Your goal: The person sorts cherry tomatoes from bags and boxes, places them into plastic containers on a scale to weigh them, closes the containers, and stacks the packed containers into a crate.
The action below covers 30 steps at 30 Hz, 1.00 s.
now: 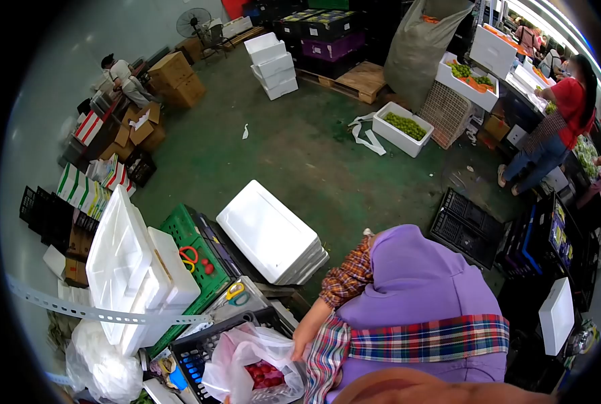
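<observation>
My right hand, at the end of a checked oversleeve, grips the right rim of a thin clear plastic bag. Inside the bag lie small, round red fruits; their kind is too small to tell. The bag sits in a black plastic crate. Of my left hand, at most a fingertip shows at the bottom edge by the bag, so its grip is hidden. Scissors with yellow and grey handles rest just beyond the crate. My purple-clad arm fills much of the lower right.
A green crate holds red-orange scissors and a few red fruits. White foam boxes and upright foam lids stand close by. Green fruit fills a foam box farther off. A person in red works at the right.
</observation>
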Motion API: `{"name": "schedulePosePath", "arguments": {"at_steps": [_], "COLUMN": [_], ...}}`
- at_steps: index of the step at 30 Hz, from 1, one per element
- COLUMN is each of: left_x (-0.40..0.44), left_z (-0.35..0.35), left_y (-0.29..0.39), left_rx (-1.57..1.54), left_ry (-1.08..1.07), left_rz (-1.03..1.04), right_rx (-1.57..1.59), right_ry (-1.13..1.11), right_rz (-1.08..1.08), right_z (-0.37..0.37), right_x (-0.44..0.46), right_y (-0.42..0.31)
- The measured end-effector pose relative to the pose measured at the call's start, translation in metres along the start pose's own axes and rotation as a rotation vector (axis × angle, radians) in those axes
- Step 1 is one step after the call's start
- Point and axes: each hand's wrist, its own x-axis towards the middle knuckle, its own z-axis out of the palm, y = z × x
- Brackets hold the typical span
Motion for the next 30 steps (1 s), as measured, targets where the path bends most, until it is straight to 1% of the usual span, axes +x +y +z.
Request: {"name": "schedulePosePath", "arguments": {"at_steps": [3,6,10,11,12,14,16,20,23,25,28,30], "left_x": [0.003,0.001,0.002,0.004,0.002,0.002,0.004,0.014,0.019,0.024,0.031,0.033], "left_z": [0.01,0.015,0.021,0.021,0.029,0.033,0.034,0.036,0.032,0.03,0.023,0.019], "left_y": [0.036,0.053,0.065,0.07,0.079,0.079,0.077,0.073,0.062,0.048,0.024,0.006], "left_rx": [-0.132,-0.203,-0.267,-0.278,-0.323,-0.295,-0.271,-0.192,-0.083,0.011,0.192,0.335], "left_ry": [-0.192,-0.311,-0.417,-0.439,-0.369,-0.384,-0.376,-0.319,-0.248,-0.198,-0.12,-0.069], "left_rz": [0.013,0.039,0.032,0.031,0.016,0.024,0.026,0.0,-0.015,-0.022,-0.032,-0.017], "right_rx": [-0.03,-0.087,-0.162,-0.113,-0.285,-0.634,-0.914,-1.344,-1.576,-1.68,-1.656,-1.356], "right_ry": [-0.156,-0.231,-0.175,-0.065,-0.059,-0.052,-0.023,0.062,0.12,0.126,0.145,0.172], "right_rz": [0.033,-0.037,-0.273,-0.202,-0.277,-0.422,-0.559,-0.762,-0.847,-0.839,-0.754,-1.091], "right_z": [0.015,0.027,0.051,0.058,0.06,0.068,0.07,0.074,0.077,0.082,0.093,0.081], "right_x": [0.014,0.031,0.021,0.02,0.026,0.038,0.046,0.019,-0.006,-0.017,-0.032,-0.029], "right_y": [-0.011,-0.041,-0.109,-0.12,-0.119,-0.117,-0.114,-0.123,-0.13,-0.134,-0.142,-0.138]}}
